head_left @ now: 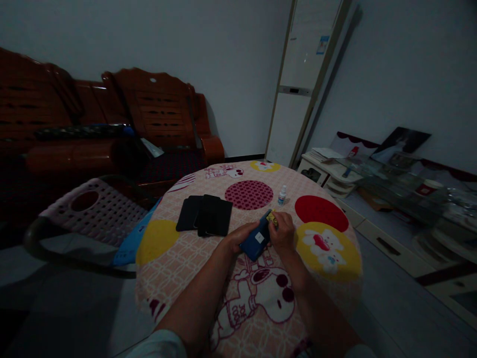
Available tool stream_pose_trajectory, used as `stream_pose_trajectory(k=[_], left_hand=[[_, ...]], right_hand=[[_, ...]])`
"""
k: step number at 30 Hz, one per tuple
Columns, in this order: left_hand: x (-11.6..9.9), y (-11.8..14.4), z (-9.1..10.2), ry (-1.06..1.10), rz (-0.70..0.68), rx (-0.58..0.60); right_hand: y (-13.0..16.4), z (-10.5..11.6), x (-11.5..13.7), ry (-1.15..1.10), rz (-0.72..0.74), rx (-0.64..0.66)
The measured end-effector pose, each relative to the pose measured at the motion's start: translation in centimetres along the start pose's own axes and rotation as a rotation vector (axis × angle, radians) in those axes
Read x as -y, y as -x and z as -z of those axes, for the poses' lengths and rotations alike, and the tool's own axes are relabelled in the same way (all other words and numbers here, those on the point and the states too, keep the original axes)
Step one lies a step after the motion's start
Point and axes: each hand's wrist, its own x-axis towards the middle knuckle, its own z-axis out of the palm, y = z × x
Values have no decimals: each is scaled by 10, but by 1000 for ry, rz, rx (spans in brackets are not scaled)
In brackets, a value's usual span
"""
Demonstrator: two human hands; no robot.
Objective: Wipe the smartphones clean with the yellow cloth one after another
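My left hand (238,237) grips a flat blue rectangular object (254,244) by its left side, above the near middle of the table. A small white label is on its face; whether it is a phone or a case I cannot tell. My right hand (282,232) is closed on a small yellow piece (272,218), held against the far end of the blue object. Its material is not clear. Just beyond my right hand stands a small white bottle (282,195) with a blue label. Left of my hands lie two thin dark rectangular items, a black one (215,216) overlapping a navy one (187,214).
The round table (194,263) has a patterned cloth. A woven chair (93,211) stands at its left, with a wooden bench (156,109) behind. To the right is a low cabinet (387,248) with a glass top, and a tall white air conditioner (292,114) stands at the back.
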Motion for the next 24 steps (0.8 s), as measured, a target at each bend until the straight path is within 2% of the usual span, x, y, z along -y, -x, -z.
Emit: stream_pose_trajectory(k=[3, 9, 16, 21, 24], left_hand=[[1, -2, 2, 12, -18, -46], [1, -1, -1, -60, -33, -57], [1, -1, -1, -47, -23, -72], [-2, 0, 0, 34, 21, 42], [-6, 2, -3, 121, 36, 71]], right_hand=[[0, 0, 5, -30, 37, 38], [-2, 0, 3, -27, 26, -27], [-1, 1, 6, -79, 53, -9], [-6, 8, 4, -134, -77, -81], [-7, 10, -1, -133, -114, -80]])
